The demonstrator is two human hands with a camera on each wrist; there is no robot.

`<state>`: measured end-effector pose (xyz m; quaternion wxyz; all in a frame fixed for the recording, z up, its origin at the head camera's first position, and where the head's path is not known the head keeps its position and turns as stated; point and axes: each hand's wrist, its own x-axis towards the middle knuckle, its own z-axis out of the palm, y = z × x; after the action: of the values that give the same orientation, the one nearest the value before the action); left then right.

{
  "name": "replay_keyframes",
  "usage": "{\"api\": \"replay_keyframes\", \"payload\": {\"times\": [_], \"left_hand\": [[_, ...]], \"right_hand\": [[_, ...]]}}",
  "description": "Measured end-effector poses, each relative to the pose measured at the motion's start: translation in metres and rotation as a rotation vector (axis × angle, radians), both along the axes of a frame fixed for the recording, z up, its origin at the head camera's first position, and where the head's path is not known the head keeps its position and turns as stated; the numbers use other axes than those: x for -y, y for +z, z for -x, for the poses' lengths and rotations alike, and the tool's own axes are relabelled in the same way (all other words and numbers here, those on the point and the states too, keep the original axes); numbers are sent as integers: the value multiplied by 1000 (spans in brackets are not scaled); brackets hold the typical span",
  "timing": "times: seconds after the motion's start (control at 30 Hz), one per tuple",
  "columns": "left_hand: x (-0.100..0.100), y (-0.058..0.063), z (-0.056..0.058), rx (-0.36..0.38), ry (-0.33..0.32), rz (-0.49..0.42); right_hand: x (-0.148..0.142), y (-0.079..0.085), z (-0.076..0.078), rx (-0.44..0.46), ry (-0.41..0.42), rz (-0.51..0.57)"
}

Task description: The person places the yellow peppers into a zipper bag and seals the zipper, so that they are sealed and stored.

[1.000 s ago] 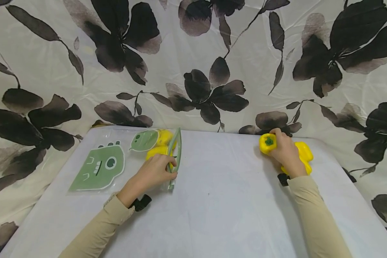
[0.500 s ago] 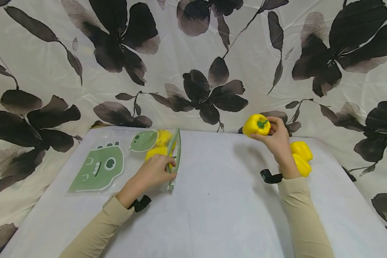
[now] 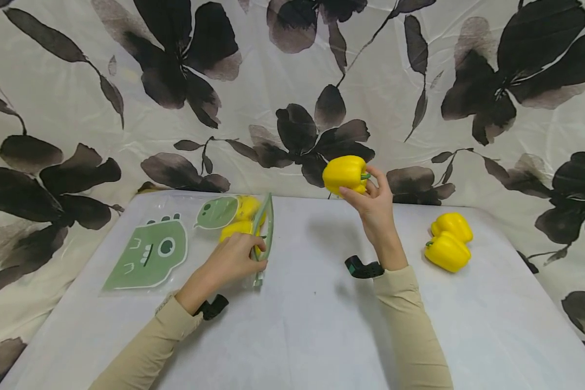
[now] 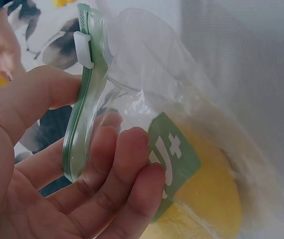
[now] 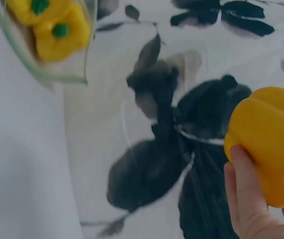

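On the left of the table lies a clear zip bag (image 3: 146,254) printed with a green cartoon monster. My left hand (image 3: 229,260) pinches its green-edged mouth, and in the left wrist view the thumb (image 4: 47,92) rests against the green zip strip (image 4: 79,114). Two yellow bell peppers (image 5: 62,35) sit inside the bag, which stands open at its mouth in the right wrist view. Raised above the table's back edge, my right hand (image 3: 377,216) grips another yellow bell pepper (image 3: 343,173) between thumb and fingers, its green stem pointing right.
Two more yellow bell peppers (image 3: 448,252) lie against each other at the table's right side. A white slider (image 4: 83,50) sits on the zip strip. Behind the white table (image 3: 312,336) hangs a floral cloth (image 3: 253,81).
My right hand has lifted the bell pepper off the table near the other two and carried it left toward the bag. My left hand has stayed at the bag's mouth.
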<state>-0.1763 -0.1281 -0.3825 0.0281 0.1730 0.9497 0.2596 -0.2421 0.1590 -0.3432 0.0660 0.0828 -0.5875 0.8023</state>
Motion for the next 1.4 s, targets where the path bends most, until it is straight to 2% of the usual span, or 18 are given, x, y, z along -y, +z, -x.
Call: {"api": "replay_keyframes", "payload": {"times": [0.2,0.33,0.5,0.63,0.73,0.83,1.03,1.2,1.4], "left_hand": [[-1,1,0,2,3,1],[-2,2,1,4,1,-3],[-2,2,1,20,8,-2],[-3,2,1,17,5,-2],[-3,2,2,13,-2,2],[-4,2,2,13,-4,5],[-3,1,2,9,-5,-4],[-2,1,2,-14,-26,-29],[-2,0,2,7,-30,-33]], "right_hand": [[33,-8,0,51,110,129],[52,-20,4,146,155,174],[71,-44,11,311,173,165],[81,-67,15,374,207,94],[85,-81,16,380,238,-5],[87,-88,15,393,260,-101],[92,-93,12,396,308,-150],[96,-96,10,355,336,-224],[100,-99,5,265,381,-351]]}}
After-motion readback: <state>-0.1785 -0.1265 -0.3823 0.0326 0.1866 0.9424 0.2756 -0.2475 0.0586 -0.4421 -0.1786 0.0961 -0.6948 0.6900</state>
